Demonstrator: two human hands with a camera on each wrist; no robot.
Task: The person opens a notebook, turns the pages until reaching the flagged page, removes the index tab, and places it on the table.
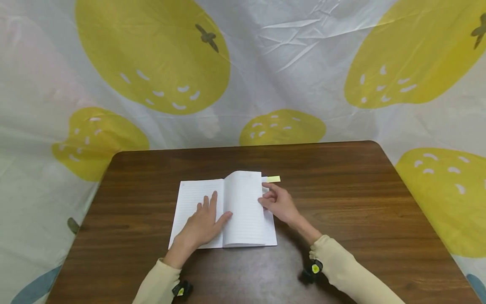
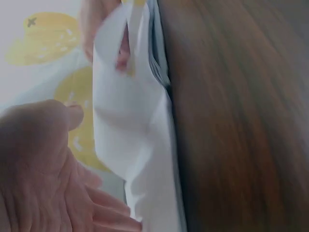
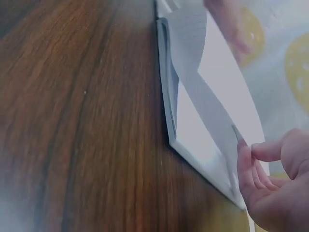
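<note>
A lined notebook (image 1: 243, 211) lies spread on the table, its right-hand leaf lifted and bowed upward. My right hand (image 1: 280, 204) pinches the outer edge of that raised page between thumb and fingers; the right wrist view shows this pinch (image 3: 275, 179) from the side. Fingers spread, my left hand (image 1: 203, 223) rests on the left page, its thumb reaching past the fold onto the right leaf. In the left wrist view the left hand (image 2: 53, 169) lies along the paper with its fingers extended. A yellow sticky tab (image 1: 274, 179) juts from the notebook's upper right.
The notebook is on a dark brown wooden table (image 1: 341, 190) with rounded far corners. Behind it hangs a pale cloth (image 1: 265, 63) printed with large yellow fruit. Small black devices (image 1: 313, 268) are strapped at both wrists, over cream sleeves.
</note>
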